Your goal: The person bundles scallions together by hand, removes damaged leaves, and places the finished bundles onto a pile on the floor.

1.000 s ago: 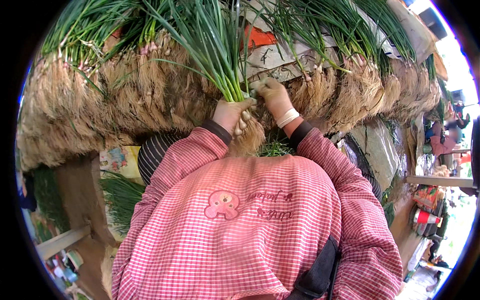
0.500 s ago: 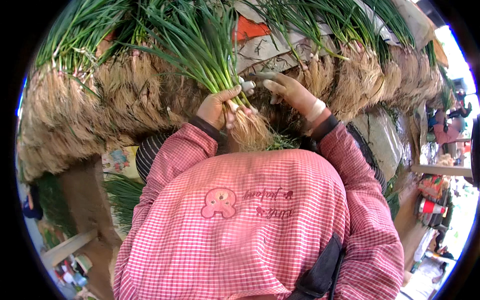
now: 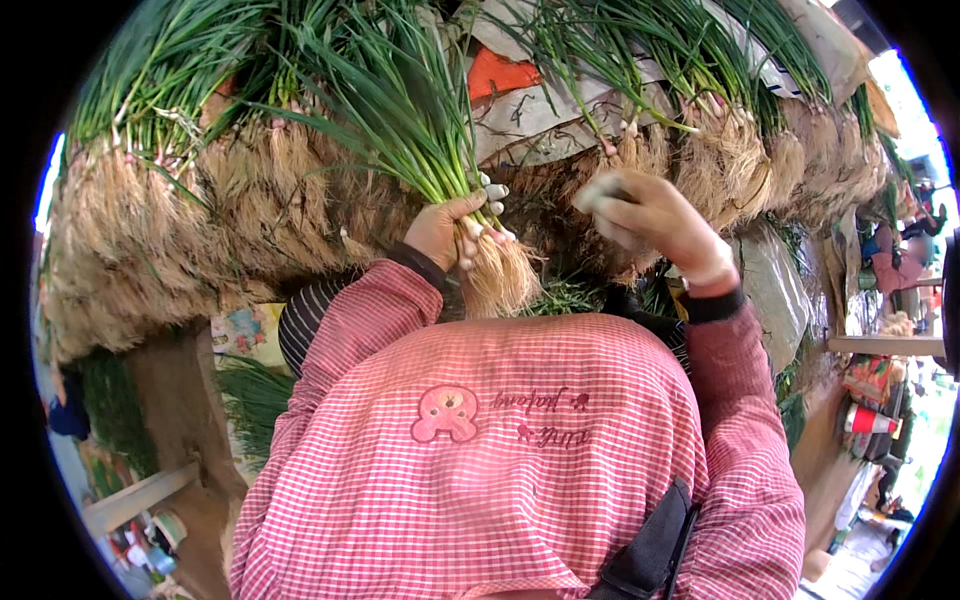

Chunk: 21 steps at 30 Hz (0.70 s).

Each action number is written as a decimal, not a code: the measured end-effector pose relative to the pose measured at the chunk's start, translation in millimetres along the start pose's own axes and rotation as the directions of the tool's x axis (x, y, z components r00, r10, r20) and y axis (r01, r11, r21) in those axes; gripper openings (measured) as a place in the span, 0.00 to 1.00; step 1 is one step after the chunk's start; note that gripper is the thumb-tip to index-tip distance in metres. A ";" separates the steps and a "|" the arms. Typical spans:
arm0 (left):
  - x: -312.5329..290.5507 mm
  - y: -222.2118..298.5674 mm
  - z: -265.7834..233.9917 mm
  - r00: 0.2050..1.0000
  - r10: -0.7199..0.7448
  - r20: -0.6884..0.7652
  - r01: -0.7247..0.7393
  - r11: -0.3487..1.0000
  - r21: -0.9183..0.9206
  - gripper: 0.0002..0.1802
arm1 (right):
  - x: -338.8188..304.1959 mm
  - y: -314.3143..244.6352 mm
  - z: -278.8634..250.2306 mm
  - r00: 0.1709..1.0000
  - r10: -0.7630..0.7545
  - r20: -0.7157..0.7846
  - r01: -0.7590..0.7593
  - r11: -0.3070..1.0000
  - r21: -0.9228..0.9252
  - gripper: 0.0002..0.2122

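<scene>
My left hand point(image 3: 440, 232) is closed round the lower stems of a bunch of spring onions point(image 3: 432, 150). Their green leaves fan up and away from me, while small pale bulbs and a tuft of straw-coloured roots point(image 3: 500, 275) hang below the fingers. White coverings show on fingertips of this hand. To the right, apart from the bunch, is my right hand point(image 3: 645, 215), blurred by motion. Its fingers are curled in, pale wrapping shows on them and at the wrist, and anything inside them is hidden.
A long heap of rooted spring onions point(image 3: 120, 215) runs across the far side, with more bunches point(image 3: 720, 130) at the right. Pale sheeting point(image 3: 545, 135) and an orange-red patch point(image 3: 500, 75) lie between them. Loose greens point(image 3: 250, 400) are low on the left. A person point(image 3: 900, 265) is at far right.
My right hand has moved away from the bunch, rightward and slightly nearer to me, and its fingers have curled. The left hand keeps its hold, with the bunch slightly lower.
</scene>
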<state>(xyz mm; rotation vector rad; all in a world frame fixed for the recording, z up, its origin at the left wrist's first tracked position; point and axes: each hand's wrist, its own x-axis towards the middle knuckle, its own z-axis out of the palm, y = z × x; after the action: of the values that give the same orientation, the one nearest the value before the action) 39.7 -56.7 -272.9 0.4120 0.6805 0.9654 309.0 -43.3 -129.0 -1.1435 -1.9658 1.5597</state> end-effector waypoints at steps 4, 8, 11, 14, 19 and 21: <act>1.8 -7.3 13.2 0.999 -0.030 -0.023 0.033 0.990 0.138 0.20 | 95.4 21.8 20.1 0.753 -0.628 -0.197 0.412 0.683 -0.604 0.18; 1.6 -12.3 6.8 0.997 -0.070 -0.037 0.077 0.968 0.239 0.20 | 164.3 11.1 14.4 0.905 -0.403 -0.139 0.012 0.350 -0.937 0.08; 1.2 -10.0 6.6 0.999 -0.045 -0.024 0.050 0.961 0.270 0.20 | 177.1 10.7 -8.2 0.899 -0.393 -0.192 0.001 0.441 -0.897 0.06; -10.5 -6.3 5.3 0.999 -0.007 -0.052 0.018 0.974 0.227 0.20 | 128.5 -26.3 -33.0 0.871 -0.380 -0.311 0.273 0.902 -0.335 0.09; -9.9 -4.2 11.3 0.987 0.107 0.119 -0.091 0.987 -0.132 0.23 | 36.8 39.0 -55.8 0.978 -0.063 0.200 -0.018 0.924 0.382 0.19; -13.9 5.9 29.0 0.978 0.162 0.130 -0.138 0.975 -0.176 0.27 | 29.6 74.7 -34.9 0.996 0.023 0.088 0.006 0.948 -0.319 0.19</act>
<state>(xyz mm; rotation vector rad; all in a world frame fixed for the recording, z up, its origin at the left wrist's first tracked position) 50.7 -66.2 -243.6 0.3855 0.4389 1.1157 343.2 5.4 -193.3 -1.2203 -2.3407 1.3493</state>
